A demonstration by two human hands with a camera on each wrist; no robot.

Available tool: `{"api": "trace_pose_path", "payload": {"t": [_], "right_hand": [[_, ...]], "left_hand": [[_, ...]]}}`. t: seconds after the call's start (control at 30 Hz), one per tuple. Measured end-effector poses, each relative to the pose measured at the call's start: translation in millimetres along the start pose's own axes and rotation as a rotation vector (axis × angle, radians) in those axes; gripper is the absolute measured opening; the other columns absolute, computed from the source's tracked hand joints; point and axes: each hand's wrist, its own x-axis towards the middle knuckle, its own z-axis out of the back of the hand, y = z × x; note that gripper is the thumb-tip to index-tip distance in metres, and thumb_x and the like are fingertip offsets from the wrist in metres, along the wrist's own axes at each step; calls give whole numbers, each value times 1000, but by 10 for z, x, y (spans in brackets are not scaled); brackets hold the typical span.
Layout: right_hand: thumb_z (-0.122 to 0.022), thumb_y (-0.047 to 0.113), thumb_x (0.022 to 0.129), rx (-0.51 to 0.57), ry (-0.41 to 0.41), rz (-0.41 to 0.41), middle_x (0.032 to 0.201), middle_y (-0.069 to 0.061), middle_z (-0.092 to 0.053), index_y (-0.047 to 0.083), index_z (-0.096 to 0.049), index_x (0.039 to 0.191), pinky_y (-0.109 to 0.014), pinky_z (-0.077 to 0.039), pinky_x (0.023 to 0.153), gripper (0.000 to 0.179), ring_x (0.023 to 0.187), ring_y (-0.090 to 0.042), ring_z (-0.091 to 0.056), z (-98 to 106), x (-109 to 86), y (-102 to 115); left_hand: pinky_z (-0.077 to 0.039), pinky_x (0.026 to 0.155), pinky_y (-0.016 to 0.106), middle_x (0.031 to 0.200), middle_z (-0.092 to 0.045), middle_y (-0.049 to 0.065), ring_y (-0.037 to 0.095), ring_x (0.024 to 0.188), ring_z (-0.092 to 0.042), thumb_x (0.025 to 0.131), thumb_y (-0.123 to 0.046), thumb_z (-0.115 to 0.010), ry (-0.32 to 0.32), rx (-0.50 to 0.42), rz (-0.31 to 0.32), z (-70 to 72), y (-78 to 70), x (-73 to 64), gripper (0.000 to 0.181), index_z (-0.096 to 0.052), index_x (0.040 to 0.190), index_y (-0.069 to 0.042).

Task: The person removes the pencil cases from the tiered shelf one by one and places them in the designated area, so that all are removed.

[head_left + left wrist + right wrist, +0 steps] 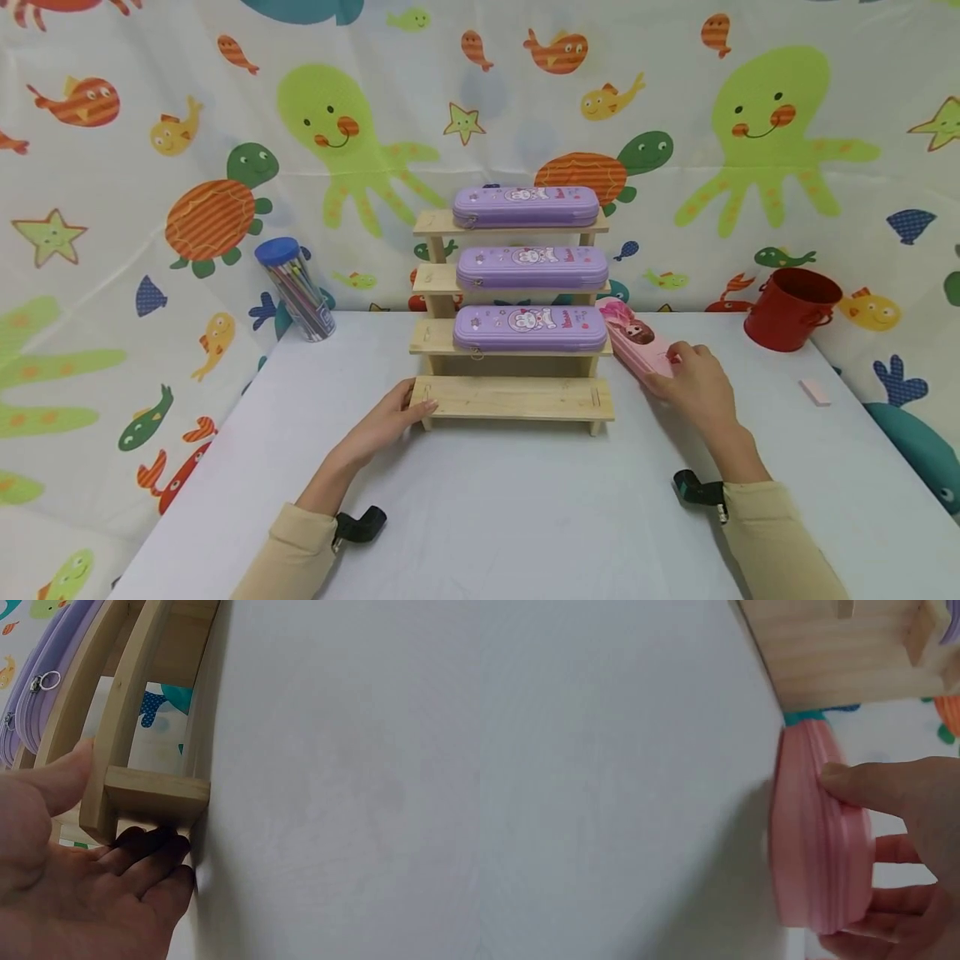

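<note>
My right hand (696, 385) holds a pink pencil case (637, 343) with a doll picture on its lid, beside the right side of a stepped wooden rack (517, 398). In the right wrist view the thumb lies on one long zipped side of the pink case (810, 832), the fingers across the other. At the rack's lowest step, my left hand (386, 421) grips the left end, thumb on the board and fingers curled around the end piece (156, 796). Purple pencil cases lie on the upper three steps: top (525, 207), second (532, 267) and third (529, 328).
A clear tub of coloured pencils (300, 292) with a blue lid leans at the back left. On the right stand a red bucket (787, 310) and a small pink block (814, 392). A sea-animal curtain (480, 100) hangs behind the white table (525, 517).
</note>
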Motion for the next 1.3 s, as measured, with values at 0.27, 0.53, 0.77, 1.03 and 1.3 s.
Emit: {"api": "trace_pose_path", "payload": {"t": [0.27,0.53,0.77,1.03,1.3], "right_hand": [[-72,40,84,-29,111,33,130,-30,-47,-3,-49,135,-60,-48,92,71,108,-44,-51,-16,-57,227],[-73,42,85,-27,109,74,125,-29,-52,-3,-52,131,-56,-49,88,67,103,-40,-54,-102,-121,384],[-70,44,87,-25,130,88,129,-28,-51,-1,-52,134,-58,-49,92,68,109,-41,-54,-88,-127,445],[-66,28,92,21,111,169,139,-27,-51,1,-52,138,-64,-46,98,55,123,-47,-51,318,-89,612],[-65,19,94,207,-19,348,138,-17,-55,7,-54,139,-65,-40,103,48,126,-38,-48,458,-62,731]], "left_hand": [[-28,118,54,151,-43,18,31,141,-39,100,-40,-58,10,9,-9,-3,19,13,74,-24,153,-2],[-31,116,52,150,-44,19,31,138,-43,100,-37,-58,10,-4,-10,-1,40,7,72,-24,153,-1],[-30,117,53,150,-44,18,30,140,-42,100,-39,-58,18,0,-15,12,20,-1,73,-24,153,-2],[-33,115,51,148,-46,18,30,137,-45,101,-39,-57,11,6,-9,16,2,33,71,-25,153,-2],[-31,116,52,149,-46,18,30,138,-44,100,-38,-58,7,2,2,10,-14,7,72,-25,153,-1]]}}
